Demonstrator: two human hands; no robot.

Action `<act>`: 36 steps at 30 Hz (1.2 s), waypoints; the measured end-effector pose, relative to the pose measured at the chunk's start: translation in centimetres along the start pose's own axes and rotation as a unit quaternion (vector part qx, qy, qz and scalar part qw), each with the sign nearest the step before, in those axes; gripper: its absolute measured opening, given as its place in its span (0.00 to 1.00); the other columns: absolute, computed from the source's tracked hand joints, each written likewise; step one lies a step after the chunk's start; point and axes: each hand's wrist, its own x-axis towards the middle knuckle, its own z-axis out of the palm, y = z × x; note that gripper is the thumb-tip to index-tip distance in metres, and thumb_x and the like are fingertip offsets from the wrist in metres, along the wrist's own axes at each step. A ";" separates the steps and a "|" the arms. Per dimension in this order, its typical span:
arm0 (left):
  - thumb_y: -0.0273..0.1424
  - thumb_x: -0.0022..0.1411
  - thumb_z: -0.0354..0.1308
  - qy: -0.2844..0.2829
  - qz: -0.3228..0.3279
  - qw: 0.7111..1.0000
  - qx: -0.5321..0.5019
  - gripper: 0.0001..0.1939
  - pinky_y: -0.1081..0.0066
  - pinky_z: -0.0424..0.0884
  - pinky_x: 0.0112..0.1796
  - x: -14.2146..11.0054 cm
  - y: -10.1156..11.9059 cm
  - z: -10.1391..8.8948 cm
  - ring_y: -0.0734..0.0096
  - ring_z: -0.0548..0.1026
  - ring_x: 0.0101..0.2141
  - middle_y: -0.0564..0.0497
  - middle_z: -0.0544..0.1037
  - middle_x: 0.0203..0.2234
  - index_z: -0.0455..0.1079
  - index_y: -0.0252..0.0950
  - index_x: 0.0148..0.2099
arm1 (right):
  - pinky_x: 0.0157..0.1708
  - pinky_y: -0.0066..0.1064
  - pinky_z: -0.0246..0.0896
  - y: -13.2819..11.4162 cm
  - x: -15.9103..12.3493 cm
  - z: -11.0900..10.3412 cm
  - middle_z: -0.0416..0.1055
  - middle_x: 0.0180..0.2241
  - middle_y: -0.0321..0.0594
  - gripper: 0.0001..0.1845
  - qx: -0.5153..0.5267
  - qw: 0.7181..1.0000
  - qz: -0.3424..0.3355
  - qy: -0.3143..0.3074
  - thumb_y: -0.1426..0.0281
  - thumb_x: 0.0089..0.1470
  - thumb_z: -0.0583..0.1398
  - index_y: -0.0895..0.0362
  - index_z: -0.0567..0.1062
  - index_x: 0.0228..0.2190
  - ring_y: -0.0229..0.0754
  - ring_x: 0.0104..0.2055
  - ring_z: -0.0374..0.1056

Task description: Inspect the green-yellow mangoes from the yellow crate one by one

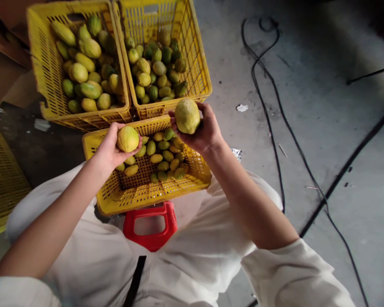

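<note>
My left hand [111, 147] is closed around a smooth yellow-green lemon [128, 139], held above the left part of the near yellow crate [153, 197]. A larger, rougher pale yellow lemon [187, 116] rests in my right hand [210, 130], its fingers curled about it over the crate's far right corner. Inside the near crate lie small green and yellow lemons [163, 165], mostly towards its right side. Part of the crate's floor shows. My forearms and hands hide some of its rim.
Beyond stand two yellow crates: the left one [38, 64] holds large, long fruit [89, 47], the right one [201, 64] smaller fruit [159, 68]. A red stool [171, 219] is between my legs. Black cables [283, 115] cross the floor at right. Another yellow crate [4, 179] is at left.
</note>
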 end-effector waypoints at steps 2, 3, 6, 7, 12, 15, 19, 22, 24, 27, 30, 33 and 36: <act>0.36 0.72 0.65 -0.006 -0.003 1.000 -0.013 0.07 0.69 0.82 0.29 0.2 0.0 0.0 0.63 0.81 0.29 0.47 0.81 0.31 0.75 0.40 0.49 | 0.49 0.41 0.82 -0.3 -0.3 0.1 0.83 0.40 0.38 0.24 0.006 1.000 -0.015 0.015 0.43 0.59 0.68 0.48 0.77 0.41 0.50 0.51 0.81; 0.35 0.71 0.67 -0.007 -0.001 1.000 -0.016 0.09 0.69 0.82 0.29 0.4 0.0 -0.1 0.63 0.81 0.29 0.47 0.82 0.32 0.76 0.40 0.50 | 0.49 0.40 0.82 -0.4 -0.4 0.1 0.82 0.40 0.37 0.23 -0.001 0.999 -0.025 0.023 0.43 0.60 0.68 0.48 0.76 0.40 0.49 0.51 0.81; 0.34 0.67 0.71 -0.008 0.007 1.000 -0.012 0.13 0.68 0.84 0.31 0.5 0.0 -0.2 0.62 0.83 0.29 0.46 0.83 0.33 0.78 0.40 0.52 | 0.50 0.44 0.82 -0.8 -0.5 0.1 0.82 0.41 0.37 0.20 -0.051 0.997 -0.043 0.047 0.44 0.62 0.67 0.46 0.76 0.41 0.52 0.55 0.81; 0.33 0.66 0.72 -0.005 0.008 1.000 -0.009 0.14 0.68 0.84 0.31 0.5 0.0 -0.2 0.62 0.83 0.29 0.46 0.84 0.33 0.78 0.40 0.52 | 0.50 0.46 0.82 -0.9 -0.5 0.0 0.83 0.41 0.37 0.19 -0.065 0.995 -0.045 0.054 0.45 0.62 0.67 0.45 0.76 0.42 0.53 0.56 0.81; 0.32 0.63 0.73 -0.004 0.007 1.000 -0.004 0.16 0.66 0.85 0.30 0.6 -0.1 -0.2 0.60 0.83 0.29 0.46 0.83 0.33 0.78 0.41 0.52 | 0.51 0.51 0.82 -1.3 0.0 -0.6 0.84 0.43 0.37 0.21 -0.056 0.995 -0.068 0.055 0.45 0.60 0.68 0.43 0.77 0.45 0.55 0.58 0.80; 0.30 0.61 0.72 -0.007 0.012 1.000 -0.003 0.16 0.66 0.85 0.30 0.7 -0.3 -0.3 0.59 0.83 0.31 0.46 0.83 0.33 0.77 0.41 0.51 | 0.52 0.50 0.81 -1.3 -0.2 -0.5 0.84 0.42 0.37 0.21 -0.023 0.995 -0.084 0.039 0.44 0.59 0.68 0.44 0.77 0.44 0.54 0.57 0.81; 0.28 0.63 0.69 -0.003 0.031 0.999 0.013 0.12 0.65 0.84 0.30 0.3 -0.2 -0.1 0.59 0.82 0.32 0.50 0.80 0.31 0.75 0.43 0.48 | 0.53 0.47 0.83 -1.3 -0.6 -0.1 0.84 0.41 0.37 0.22 -0.009 0.997 -0.068 0.021 0.45 0.56 0.71 0.45 0.76 0.41 0.55 0.57 0.80; 0.29 0.66 0.66 -0.011 0.045 0.999 0.007 0.09 0.64 0.84 0.35 -0.3 0.0 0.0 0.58 0.81 0.35 0.51 0.78 0.29 0.73 0.45 0.47 | 0.54 0.51 0.83 -1.3 -0.9 0.1 0.86 0.43 0.38 0.22 -0.027 0.999 -0.042 0.016 0.46 0.53 0.72 0.45 0.75 0.40 0.58 0.58 0.80; 0.33 0.68 0.66 -0.026 0.047 0.999 -0.005 0.09 0.61 0.85 0.39 -0.6 0.1 0.0 0.54 0.82 0.39 0.50 0.79 0.29 0.72 0.46 0.49 | 0.52 0.49 0.82 -1.4 -0.9 0.2 0.86 0.43 0.38 0.21 -0.037 0.999 -0.028 0.019 0.46 0.56 0.70 0.46 0.74 0.39 0.57 0.58 0.80; 0.37 0.69 0.66 -0.036 0.039 0.998 -0.017 0.11 0.57 0.85 0.45 -0.5 0.2 -0.3 0.49 0.82 0.45 0.49 0.80 0.29 0.73 0.46 0.52 | 0.50 0.49 0.82 -1.4 -1.0 0.4 0.85 0.43 0.39 0.20 -0.053 0.998 -0.028 0.022 0.45 0.60 0.67 0.47 0.75 0.40 0.56 0.57 0.81; 0.36 0.69 0.66 -0.038 0.031 0.999 -0.018 0.13 0.58 0.85 0.44 -0.1 0.3 -0.5 0.50 0.82 0.46 0.50 0.80 0.29 0.73 0.49 0.54 | 0.50 0.51 0.83 -1.1 -1.0 0.8 0.84 0.43 0.37 0.20 -0.044 0.998 -0.047 0.026 0.47 0.62 0.69 0.48 0.75 0.41 0.56 0.56 0.81; 0.34 0.67 0.70 -0.030 0.038 0.999 -0.005 0.14 0.63 0.84 0.39 0.4 0.2 -0.4 0.56 0.83 0.39 0.52 0.80 0.30 0.74 0.47 0.52 | 0.53 0.46 0.84 -0.7 -1.3 1.3 0.81 0.37 0.33 0.17 -0.007 0.999 -0.033 0.020 0.51 0.64 0.70 0.48 0.73 0.38 0.51 0.55 0.82; 0.29 0.63 0.74 -0.023 0.063 0.998 0.000 0.14 0.70 0.81 0.34 0.7 -0.1 -0.2 0.65 0.81 0.32 0.52 0.80 0.32 0.74 0.42 0.48 | 0.51 0.44 0.86 -0.5 -1.5 1.6 0.77 0.31 0.32 0.17 0.008 1.000 0.011 0.010 0.52 0.66 0.70 0.48 0.73 0.36 0.50 0.52 0.83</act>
